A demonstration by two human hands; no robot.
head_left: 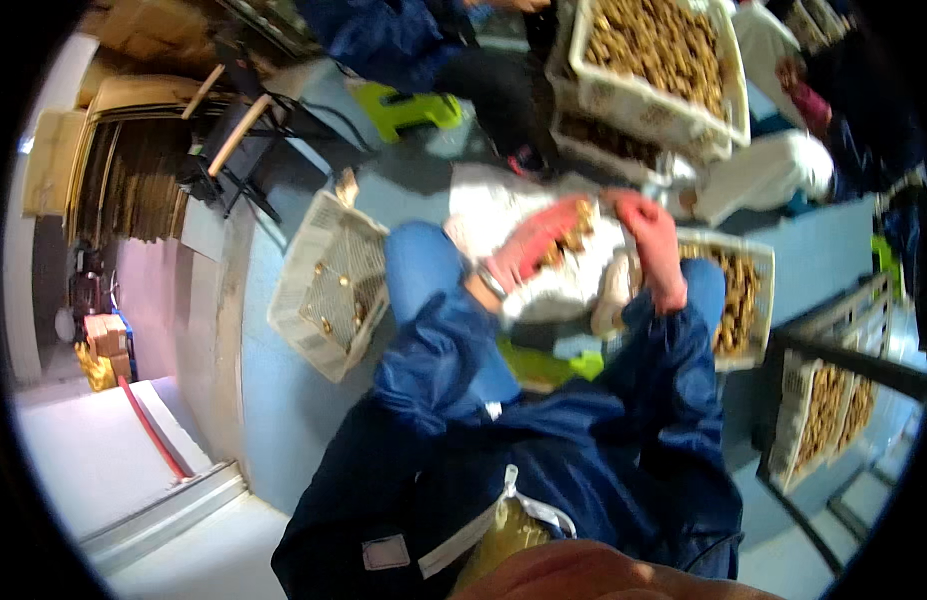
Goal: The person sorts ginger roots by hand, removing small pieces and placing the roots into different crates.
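Note:
My left hand (534, 243), in a pinkish-red glove, reaches over a white sheet (544, 300) spread between my knees. Several small brown mushroom-like pieces (572, 238) lie along its palm and fingers, held there. Beside its fingertips is my right hand (652, 240), gloved the same way, with fingers bent together in a pinch. Whatever sits in that pinch is too small or hidden to make out. By my right knee stands a white crate (767, 290) filled with similar brown pieces. Another white crate (329, 362), by my left knee, has only a few scattered pieces on its mesh bottom.
A big white crate (624, 105) heaped with brown pieces stands ahead, stacked on another. Co-workers in dark blue (384, 40) sit across from me. A green stool (409, 112), a black folding chair (239, 150) and stacked cardboard (124, 150) are far left. More crates (819, 420) stand right.

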